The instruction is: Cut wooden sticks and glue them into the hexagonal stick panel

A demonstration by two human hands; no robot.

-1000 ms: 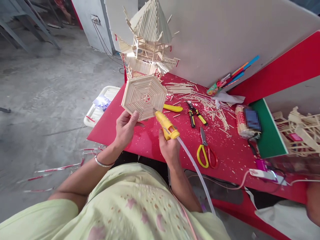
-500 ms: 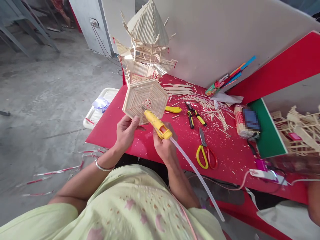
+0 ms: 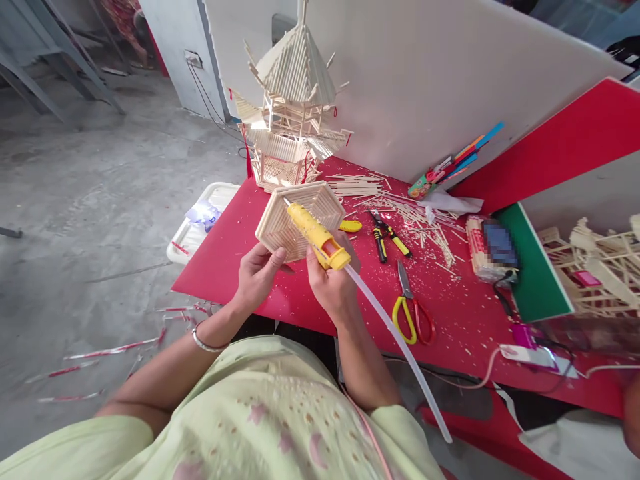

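My left hand (image 3: pixel 260 273) is closed on the lower left edge of a hexagonal panel (image 3: pixel 320 200) built from thin wooden sticks, thumb in front. A yellow hot glue gun (image 3: pixel 315 233) is gripped in my right hand (image 3: pixel 333 280). Its nozzle lies over the panel's upper left part; whether it touches cannot be made out. From the gun's back end hangs a long, whitish glue stick (image 3: pixel 400 340). Behind the panel stands a stick-built pagoda model (image 3: pixel 297 107) with tiered roofs and red tassels.
On the red table (image 3: pixel 350 307) lie loose sticks (image 3: pixel 357 185), pliers (image 3: pixel 387 235), scissors (image 3: pixel 410 310) and a yellow-handled tool (image 3: pixel 351 226). A pen holder (image 3: pixel 423 185), a green board (image 3: pixel 535 267) and a power strip (image 3: pixel 530 357) are farther right. A white tray (image 3: pixel 175 252) is at left.
The panel has tilted back and sits slightly lower in view. The glue gun's nozzle has shifted from near the panel's centre toward its upper left part.
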